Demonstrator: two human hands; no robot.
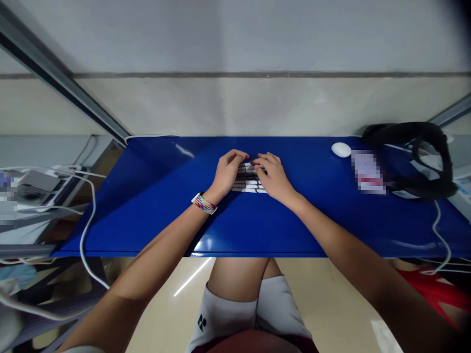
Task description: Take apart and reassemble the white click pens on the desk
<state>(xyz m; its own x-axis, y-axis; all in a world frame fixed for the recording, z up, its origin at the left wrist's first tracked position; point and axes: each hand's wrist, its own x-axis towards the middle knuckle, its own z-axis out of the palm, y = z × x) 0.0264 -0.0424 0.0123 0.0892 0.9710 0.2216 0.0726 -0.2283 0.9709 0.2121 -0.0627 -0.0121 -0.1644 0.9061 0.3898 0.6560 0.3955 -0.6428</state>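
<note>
A small set of white strips with dark lines (250, 185) lies on the blue table (154, 215) between my hands, in rows running left to right. Whether they are separate pieces or one folded sheet, I cannot tell. My left hand (226, 172) wraps its curved fingers round the left end and far corner. A patterned band with a white case (205, 203) is on that wrist. From the right, my right hand (274, 177) covers the other end, its fingers bent over the top and the thumb resting on the strips. Both palms hide parts of them.
At the right stand a white oval object (341, 149), a blurred-out packet (368, 171) and a black strap headset (437, 147). White cables (90, 220) hang at the left edge. A wall (235, 103) rises behind the table. Someone's red clothing (434, 289) shows at lower right.
</note>
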